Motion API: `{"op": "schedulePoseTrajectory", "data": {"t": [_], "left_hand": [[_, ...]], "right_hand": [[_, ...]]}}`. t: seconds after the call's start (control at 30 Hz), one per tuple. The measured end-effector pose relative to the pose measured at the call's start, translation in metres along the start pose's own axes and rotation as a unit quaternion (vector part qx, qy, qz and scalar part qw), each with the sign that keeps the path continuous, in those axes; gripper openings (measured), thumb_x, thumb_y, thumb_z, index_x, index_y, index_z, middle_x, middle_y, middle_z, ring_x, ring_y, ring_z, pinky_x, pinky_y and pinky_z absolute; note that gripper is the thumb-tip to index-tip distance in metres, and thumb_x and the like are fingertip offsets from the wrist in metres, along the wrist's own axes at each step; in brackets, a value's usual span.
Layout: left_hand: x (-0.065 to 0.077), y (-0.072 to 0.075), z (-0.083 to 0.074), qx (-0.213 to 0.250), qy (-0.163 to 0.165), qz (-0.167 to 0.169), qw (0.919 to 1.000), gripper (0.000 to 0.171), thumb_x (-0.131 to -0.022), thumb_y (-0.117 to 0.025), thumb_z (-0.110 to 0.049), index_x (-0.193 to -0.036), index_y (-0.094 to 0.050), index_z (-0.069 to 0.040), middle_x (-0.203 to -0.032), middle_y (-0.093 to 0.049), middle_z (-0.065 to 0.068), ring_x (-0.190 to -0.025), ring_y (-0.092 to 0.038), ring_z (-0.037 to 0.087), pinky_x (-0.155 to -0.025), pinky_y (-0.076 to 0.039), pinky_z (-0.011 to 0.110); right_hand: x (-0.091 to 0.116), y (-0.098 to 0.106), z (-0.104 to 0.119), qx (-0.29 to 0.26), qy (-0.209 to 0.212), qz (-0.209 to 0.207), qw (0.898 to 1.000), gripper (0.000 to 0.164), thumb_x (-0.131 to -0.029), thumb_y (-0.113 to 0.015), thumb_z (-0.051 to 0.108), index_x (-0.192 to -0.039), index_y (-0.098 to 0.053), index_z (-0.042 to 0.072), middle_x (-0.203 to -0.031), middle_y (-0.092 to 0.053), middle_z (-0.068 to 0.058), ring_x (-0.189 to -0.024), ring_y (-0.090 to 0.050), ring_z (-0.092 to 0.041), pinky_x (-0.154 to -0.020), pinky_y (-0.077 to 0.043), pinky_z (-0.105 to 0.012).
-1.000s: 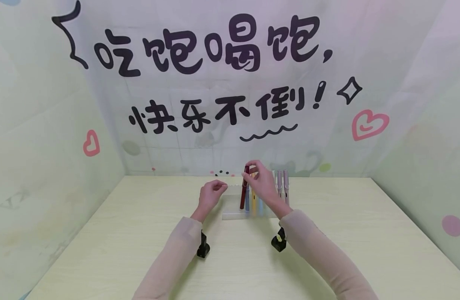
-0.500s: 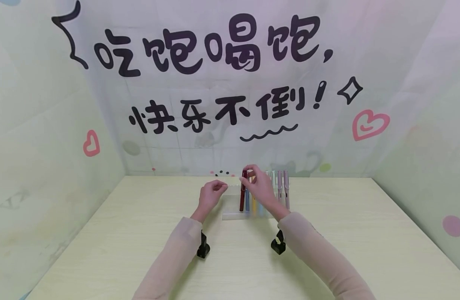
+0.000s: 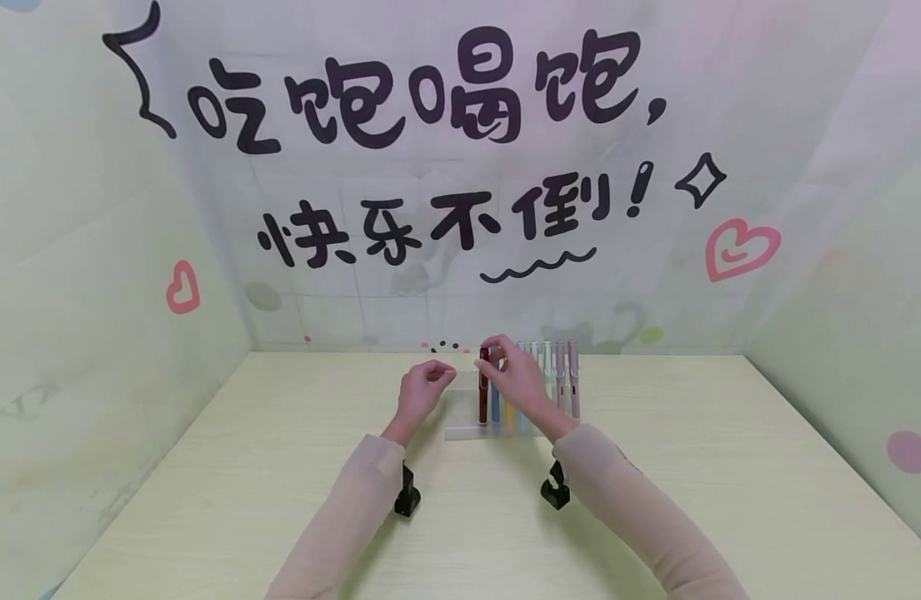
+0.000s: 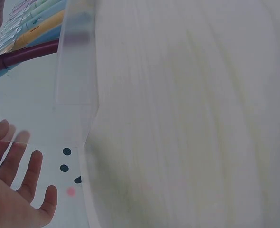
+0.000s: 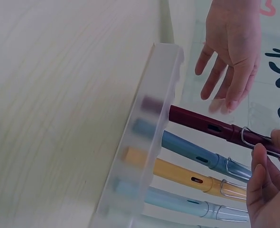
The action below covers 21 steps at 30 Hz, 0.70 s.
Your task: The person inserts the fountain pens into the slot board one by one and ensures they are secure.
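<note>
A dark red pen point(image 3: 483, 402) with a metal clip stands nearly upright at the left of a row of pens in the clear display stand point(image 3: 466, 432). My right hand point(image 3: 522, 379) pinches its cap between thumb and fingers. In the right wrist view the lower end of the dark red pen point(image 5: 197, 119) sits behind the frosted front ledge of the stand point(image 5: 163, 59). My left hand point(image 3: 422, 392) pinches the stand's clear upper left edge, with fingertips showing through the panel in the left wrist view. Beside the red pen is a blue pen point(image 5: 185, 149).
Further along the row are a yellow pen point(image 5: 178, 172), a light blue pen point(image 5: 171, 198) and several pale green and purple pens point(image 3: 574, 375). The stand is on a light wooden table point(image 3: 460, 525), before a printed backdrop point(image 3: 400, 317).
My right hand has moved down and slightly left, bringing the dark red pen lower and more upright in the stand. My left hand has stayed in place.
</note>
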<state>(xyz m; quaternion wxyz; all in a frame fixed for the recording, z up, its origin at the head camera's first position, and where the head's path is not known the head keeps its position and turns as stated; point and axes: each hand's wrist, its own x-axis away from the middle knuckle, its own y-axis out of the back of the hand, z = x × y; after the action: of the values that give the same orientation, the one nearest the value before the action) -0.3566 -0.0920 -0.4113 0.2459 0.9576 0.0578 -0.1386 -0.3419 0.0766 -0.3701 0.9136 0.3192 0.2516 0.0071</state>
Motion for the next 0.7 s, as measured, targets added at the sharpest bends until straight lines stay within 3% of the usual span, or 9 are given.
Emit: {"op": "schedulePoseTrajectory", "data": {"t": [0.23, 0.7], "left_hand": [[0.000, 0.000, -0.001, 0.001, -0.002, 0.000, 1.0000, 0.015, -0.083, -0.062, -0.017, -0.091, -0.066, -0.005, -0.088, -0.065, 0.007, -0.084, -0.060, 0.020, -0.074, -0.047, 0.033], [0.000, 0.002, -0.002, -0.011, -0.011, 0.000, 0.9999, 0.015, -0.083, -0.062, -0.017, -0.091, -0.066, -0.004, -0.087, -0.065, 0.007, -0.083, -0.060, 0.020, -0.075, -0.046, 0.033]], "right_hand": [[-0.003, 0.002, -0.002, 0.035, 0.019, 0.009, 0.999, 0.026, -0.083, -0.062, 0.018, -0.107, -0.055, 0.011, -0.072, -0.056, 0.002, -0.054, -0.047, -0.012, -0.043, -0.039, -0.025], [-0.010, 0.003, -0.008, 0.045, -0.029, 0.038, 0.998, 0.030, -0.085, -0.059, 0.014, -0.114, -0.054, 0.012, -0.062, -0.051, 0.001, -0.049, -0.047, -0.013, -0.044, -0.040, -0.025]]}}
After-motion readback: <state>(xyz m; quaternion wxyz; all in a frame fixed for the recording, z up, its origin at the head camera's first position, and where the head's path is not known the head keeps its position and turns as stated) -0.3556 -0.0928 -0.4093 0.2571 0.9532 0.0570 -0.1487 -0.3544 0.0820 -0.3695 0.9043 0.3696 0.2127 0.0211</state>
